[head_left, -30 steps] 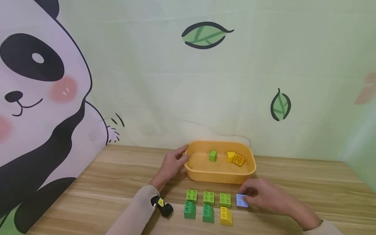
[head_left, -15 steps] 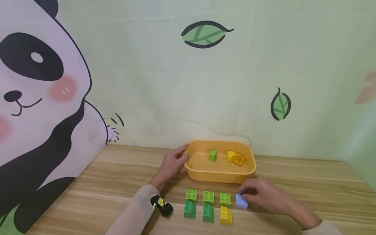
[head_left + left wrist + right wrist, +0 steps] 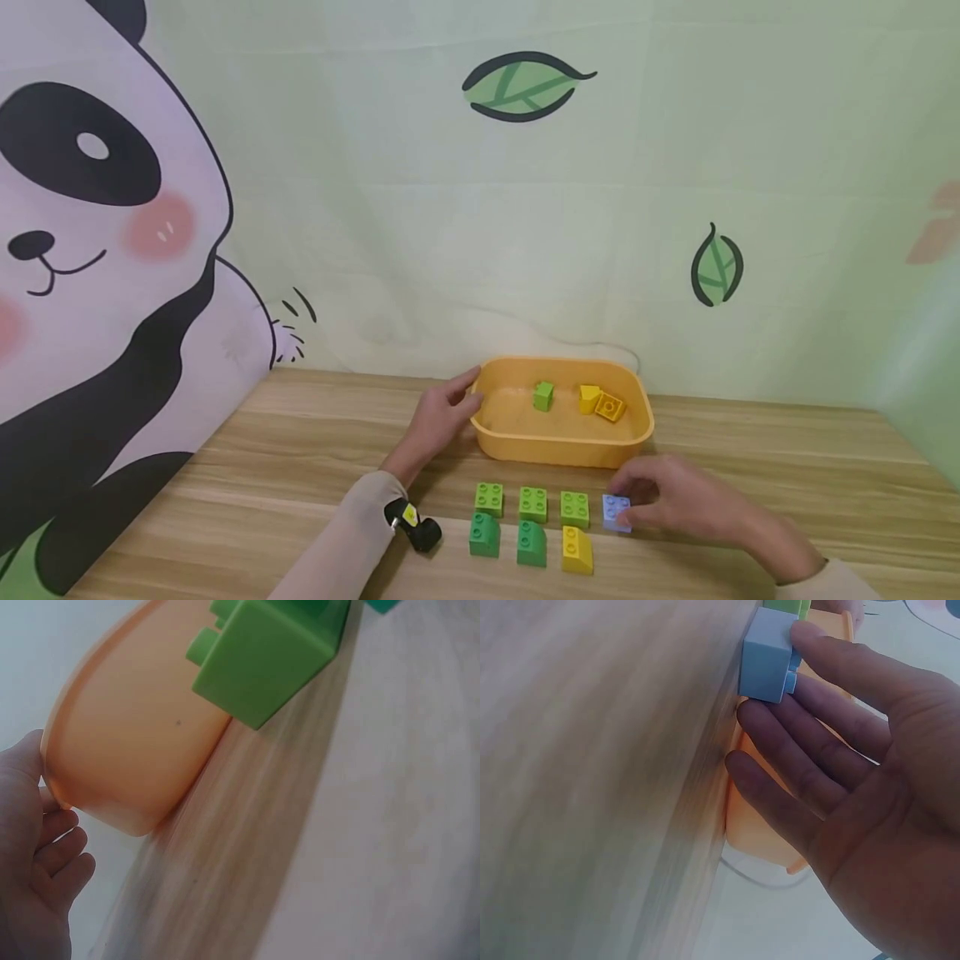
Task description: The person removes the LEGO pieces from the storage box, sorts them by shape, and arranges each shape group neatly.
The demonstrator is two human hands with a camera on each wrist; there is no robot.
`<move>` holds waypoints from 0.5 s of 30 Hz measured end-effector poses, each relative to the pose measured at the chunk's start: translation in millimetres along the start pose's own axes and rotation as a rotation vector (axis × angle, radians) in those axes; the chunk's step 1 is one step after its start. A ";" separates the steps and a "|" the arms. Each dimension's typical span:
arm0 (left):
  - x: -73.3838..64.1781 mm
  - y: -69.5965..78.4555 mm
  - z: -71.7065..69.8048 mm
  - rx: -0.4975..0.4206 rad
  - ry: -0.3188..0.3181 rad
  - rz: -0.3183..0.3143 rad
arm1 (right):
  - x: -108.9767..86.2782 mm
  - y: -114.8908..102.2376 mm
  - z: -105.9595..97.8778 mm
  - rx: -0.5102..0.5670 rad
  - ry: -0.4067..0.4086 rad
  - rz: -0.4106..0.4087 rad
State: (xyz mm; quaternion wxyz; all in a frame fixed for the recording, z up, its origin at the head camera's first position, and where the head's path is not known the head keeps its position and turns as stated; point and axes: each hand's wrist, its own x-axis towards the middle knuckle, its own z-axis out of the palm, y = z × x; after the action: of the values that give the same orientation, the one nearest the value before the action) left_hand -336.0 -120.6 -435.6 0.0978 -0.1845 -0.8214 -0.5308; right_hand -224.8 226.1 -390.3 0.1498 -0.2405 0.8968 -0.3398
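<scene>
In the head view my left hand (image 3: 441,421) holds the left end of a yellow-orange tub (image 3: 555,452). The left wrist view shows thumb and a finger at its rim, the other fingers loosely curled. My right hand (image 3: 678,504) grips a light blue toy building block (image 3: 615,510) between thumb and fingers. That block stands studs up on the table, right of a row of light green blocks (image 3: 533,505). In the right wrist view the thumb lies at the studded side of the blue block (image 3: 766,656).
Two dark green curved blocks (image 3: 532,544) and a yellow sloped block (image 3: 577,551) form a front row. Inside the tub lie a green block (image 3: 543,397) and two yellow blocks (image 3: 611,407). Behind the wooden table (image 3: 787,450) hangs a printed cloth (image 3: 420,208).
My right thumb has slid a little toward the near right side of the blue block, and the block has shifted very slightly left. My left hand and the tub have stayed put.
</scene>
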 end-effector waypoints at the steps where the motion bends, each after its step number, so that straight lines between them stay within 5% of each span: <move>1: 0.0 -0.3 0.0 0.002 0.001 0.002 | 0.2 0.0 0.1 -0.008 -0.001 0.004; 10: 0.1 -1.6 -2.0 0.001 -0.004 0.005 | -1.5 -2.0 -2.9 0.009 0.004 -0.009; 15: 0.4 -2.8 -1.3 0.010 -0.010 0.002 | -6.2 -8.2 -15.9 -0.007 0.052 -0.087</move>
State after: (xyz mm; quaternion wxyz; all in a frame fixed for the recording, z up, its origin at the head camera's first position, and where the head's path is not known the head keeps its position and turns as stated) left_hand -337.5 -122.7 -437.3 0.0952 -0.1876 -0.8243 -0.5256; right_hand -223.8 232.6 -372.5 0.1105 -0.2710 0.8902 -0.3492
